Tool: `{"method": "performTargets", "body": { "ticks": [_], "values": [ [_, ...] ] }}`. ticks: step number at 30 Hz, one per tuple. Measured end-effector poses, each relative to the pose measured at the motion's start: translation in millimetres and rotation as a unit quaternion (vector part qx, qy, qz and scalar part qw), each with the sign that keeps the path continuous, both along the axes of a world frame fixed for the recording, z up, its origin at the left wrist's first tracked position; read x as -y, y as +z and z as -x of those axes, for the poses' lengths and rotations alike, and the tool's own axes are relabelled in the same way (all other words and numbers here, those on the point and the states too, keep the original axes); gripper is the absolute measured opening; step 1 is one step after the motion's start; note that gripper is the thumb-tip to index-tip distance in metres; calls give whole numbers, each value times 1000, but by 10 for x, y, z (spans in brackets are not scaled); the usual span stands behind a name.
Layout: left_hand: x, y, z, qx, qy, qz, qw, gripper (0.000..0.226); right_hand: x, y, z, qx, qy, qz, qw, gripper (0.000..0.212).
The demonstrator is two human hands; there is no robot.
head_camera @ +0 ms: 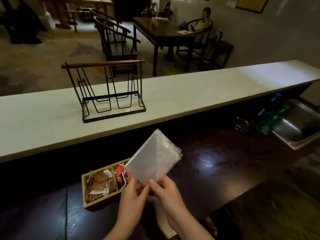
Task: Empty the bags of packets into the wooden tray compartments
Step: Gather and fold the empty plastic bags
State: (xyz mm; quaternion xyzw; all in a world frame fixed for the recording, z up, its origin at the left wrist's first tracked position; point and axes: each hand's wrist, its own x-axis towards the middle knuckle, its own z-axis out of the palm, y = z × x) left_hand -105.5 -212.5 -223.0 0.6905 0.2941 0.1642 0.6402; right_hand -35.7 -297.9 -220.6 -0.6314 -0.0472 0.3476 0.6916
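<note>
A flat, clear plastic bag (154,156) is held upright above the dark counter, pinched at its lower corner by my left hand (133,196) and my right hand (166,191). The bag looks empty. Just left of and partly behind it lies the wooden tray (84,191). Its left compartment holds several brown packets (99,186), and the one beside it holds red packets (122,177). The tray's right end is hidden behind the bag and my hands.
A black wire rack with a wooden handle (110,90) stands on the raised white ledge (207,94). At the right, bottles (270,118) stand by a steel sink (301,125). Beyond the ledge are chairs, a table and a seated person (204,19).
</note>
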Motion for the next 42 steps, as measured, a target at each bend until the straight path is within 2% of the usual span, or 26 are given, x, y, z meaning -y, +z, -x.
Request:
{"method": "performTargets", "body": {
  "ticks": [2,5,12,14,17,19,25,27,34,42],
  "values": [
    [50,-50,-61,-10,-45,-16,999,26,98,-75,-12,13,-29,26,999,16],
    [161,-144,-198,-33,-120,-66,990,26,345,-224,-174,23,-95,57,994,14],
    [555,-448,-808,-72,-175,-243,951,16,1154,-661,-721,-39,-200,68,977,9],
    [727,-657,-1062,-81,-211,-307,925,16,1411,-822,-871,-48,-227,78,970,9],
    [1112,-1135,-1557,-92,-294,-370,876,29,1963,-1219,-1095,-56,-289,110,950,9],
    [1149,-1249,-1692,-98,-309,-410,852,35,2141,-1318,-1111,-55,-318,133,937,13],
    [1549,-1740,-2152,-156,-376,-536,740,49,2990,-2106,-1112,-132,-456,184,861,11],
    [1588,-1794,-2159,-166,-377,-560,719,49,3141,-2370,-1087,-175,-481,185,839,8],
    [1651,-1769,-2187,-176,-364,-582,706,50,3284,-3191,-1306,-346,-487,156,786,24],
    [1651,-1849,-2195,-151,-348,-592,711,49,3285,-3738,-1680,-391,-503,84,766,35]
  ]
}}
